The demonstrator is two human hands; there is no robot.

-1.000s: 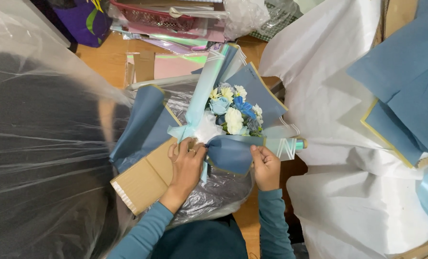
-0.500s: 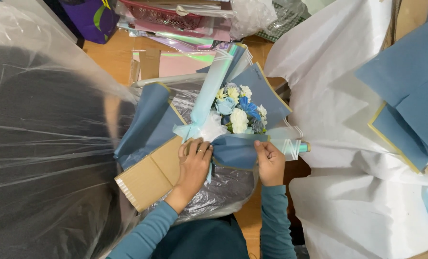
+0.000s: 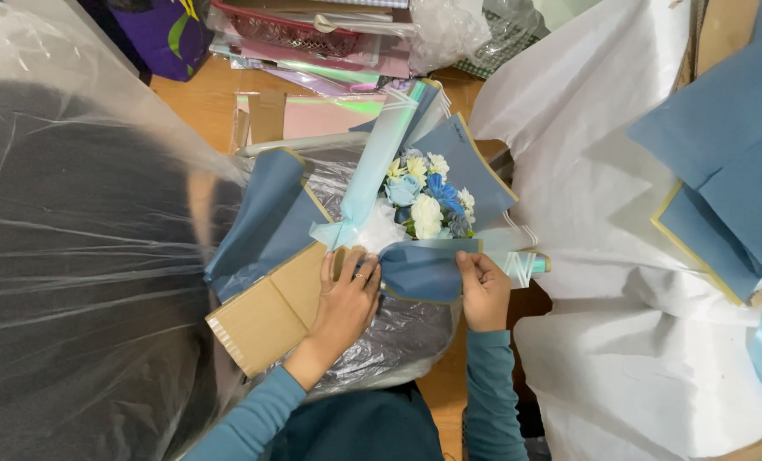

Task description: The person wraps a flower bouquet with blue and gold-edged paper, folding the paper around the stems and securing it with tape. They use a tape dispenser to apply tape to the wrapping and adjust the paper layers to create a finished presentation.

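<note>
Blue wrapping paper (image 3: 424,271), folded across the front of the bouquet (image 3: 424,201) lying on the table, is pinched at both ends: my left hand (image 3: 347,294) grips one edge, my right hand (image 3: 482,286) the other.

My left hand (image 3: 344,299) and right hand (image 3: 483,286) flank the wrapping sheet (image 3: 424,271); bouquet (image 3: 424,201) just beyond, cardboard (image 3: 266,316) left.
</note>
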